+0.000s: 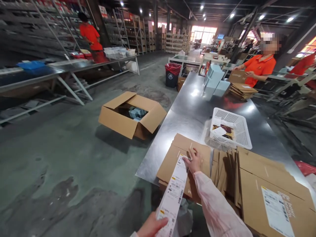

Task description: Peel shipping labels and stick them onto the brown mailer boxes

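A label strip (174, 189) slants onto a flattened carton (168, 159) on the worktop (187, 113). Left grip (153, 225) pinches its lower end; right grip (196, 162) touches its upper end, closure indeterminable. Likely light, limp; best held by edges.

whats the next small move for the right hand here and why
Probably press the upper end of the label strip onto the flat cardboard: the right hand is at that end, the left hand holds it lower down, and the neighbouring box bears a label.
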`<control>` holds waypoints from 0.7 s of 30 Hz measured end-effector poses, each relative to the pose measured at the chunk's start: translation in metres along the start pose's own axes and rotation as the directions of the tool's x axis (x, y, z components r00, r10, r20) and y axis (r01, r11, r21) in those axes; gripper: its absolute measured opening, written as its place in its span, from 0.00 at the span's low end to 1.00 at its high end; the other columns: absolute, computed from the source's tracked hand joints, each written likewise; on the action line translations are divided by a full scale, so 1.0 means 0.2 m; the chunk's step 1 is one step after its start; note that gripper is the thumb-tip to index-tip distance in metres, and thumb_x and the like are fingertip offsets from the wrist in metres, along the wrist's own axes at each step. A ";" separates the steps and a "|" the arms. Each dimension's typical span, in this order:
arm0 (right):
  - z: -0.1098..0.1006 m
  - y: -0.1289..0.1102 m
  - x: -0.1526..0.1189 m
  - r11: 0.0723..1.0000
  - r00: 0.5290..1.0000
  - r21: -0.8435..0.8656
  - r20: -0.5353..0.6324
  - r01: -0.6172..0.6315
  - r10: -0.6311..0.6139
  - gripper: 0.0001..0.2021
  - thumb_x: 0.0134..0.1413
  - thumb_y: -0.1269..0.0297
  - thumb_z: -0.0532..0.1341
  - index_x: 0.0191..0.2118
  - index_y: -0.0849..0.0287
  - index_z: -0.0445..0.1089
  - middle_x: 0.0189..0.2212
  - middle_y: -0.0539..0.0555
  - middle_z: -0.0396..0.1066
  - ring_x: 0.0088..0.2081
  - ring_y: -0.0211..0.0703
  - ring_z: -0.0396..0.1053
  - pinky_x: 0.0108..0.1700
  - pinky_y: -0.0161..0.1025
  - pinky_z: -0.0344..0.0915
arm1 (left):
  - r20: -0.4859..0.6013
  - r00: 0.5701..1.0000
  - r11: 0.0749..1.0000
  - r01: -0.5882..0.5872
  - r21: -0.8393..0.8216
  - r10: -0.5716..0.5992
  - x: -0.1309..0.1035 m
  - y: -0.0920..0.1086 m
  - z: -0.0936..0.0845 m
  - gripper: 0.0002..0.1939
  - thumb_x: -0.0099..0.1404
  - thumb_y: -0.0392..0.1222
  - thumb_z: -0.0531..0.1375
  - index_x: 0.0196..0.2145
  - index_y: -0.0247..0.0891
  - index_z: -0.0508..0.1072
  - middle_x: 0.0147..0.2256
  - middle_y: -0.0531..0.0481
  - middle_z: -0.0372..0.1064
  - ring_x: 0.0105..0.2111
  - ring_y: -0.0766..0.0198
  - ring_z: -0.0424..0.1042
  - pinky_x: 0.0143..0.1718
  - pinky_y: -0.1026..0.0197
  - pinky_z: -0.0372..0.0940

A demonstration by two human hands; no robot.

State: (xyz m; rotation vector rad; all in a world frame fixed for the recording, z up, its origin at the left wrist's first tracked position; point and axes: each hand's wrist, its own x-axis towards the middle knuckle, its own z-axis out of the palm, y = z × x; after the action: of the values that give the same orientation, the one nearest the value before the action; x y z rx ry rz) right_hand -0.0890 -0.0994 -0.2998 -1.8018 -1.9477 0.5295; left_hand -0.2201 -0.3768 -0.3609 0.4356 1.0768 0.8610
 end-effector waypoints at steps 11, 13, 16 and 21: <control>-0.08 0.11 -0.69 0.699 0.570 0.306 0.415 0.646 -0.709 0.24 0.61 0.54 0.50 0.60 0.56 0.61 0.57 0.60 0.65 0.59 0.49 0.61 0.62 0.49 0.57 | -0.296 0.917 0.938 -0.177 0.297 0.267 0.06 0.66 -0.02 0.35 0.53 0.70 0.58 0.34 0.30 0.78 0.34 0.36 0.77 0.38 0.46 0.75 0.41 0.50 0.69; -0.16 0.24 -0.69 0.930 0.900 0.022 0.245 0.367 -0.361 0.23 0.63 0.58 0.47 0.56 0.62 0.66 0.49 0.66 0.70 0.52 0.54 0.68 0.54 0.51 0.65 | -0.371 0.849 0.882 -0.205 0.423 0.376 0.23 0.77 0.01 0.30 0.56 0.65 0.57 0.35 0.31 0.77 0.40 0.34 0.76 0.46 0.44 0.73 0.47 0.49 0.67; -0.24 0.35 -0.63 0.954 0.995 -0.287 0.017 -0.086 0.095 0.25 0.59 0.58 0.50 0.53 0.72 0.67 0.43 0.73 0.69 0.47 0.64 0.69 0.49 0.58 0.66 | -0.417 0.787 0.841 -0.226 0.491 0.455 0.43 0.87 0.06 0.23 0.55 0.54 0.61 0.40 0.31 0.75 0.52 0.32 0.69 0.60 0.45 0.60 0.60 0.50 0.55; -0.27 0.33 -0.65 0.984 0.985 -0.052 0.034 -0.169 0.171 0.28 0.54 0.51 0.53 0.53 0.68 0.68 0.52 0.73 0.64 0.55 0.68 0.62 0.53 0.61 0.63 | -0.387 0.813 0.852 -0.234 0.468 0.436 0.41 0.93 0.14 0.20 0.60 0.51 0.57 0.42 0.31 0.72 0.49 0.32 0.72 0.53 0.48 0.68 0.56 0.49 0.61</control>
State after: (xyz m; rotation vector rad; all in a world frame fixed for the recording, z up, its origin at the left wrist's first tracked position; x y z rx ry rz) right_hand 0.0044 -0.2237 -0.2980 -2.0149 -1.8565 0.5794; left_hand -0.2522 -0.1965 -0.2686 0.8090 1.6909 1.1066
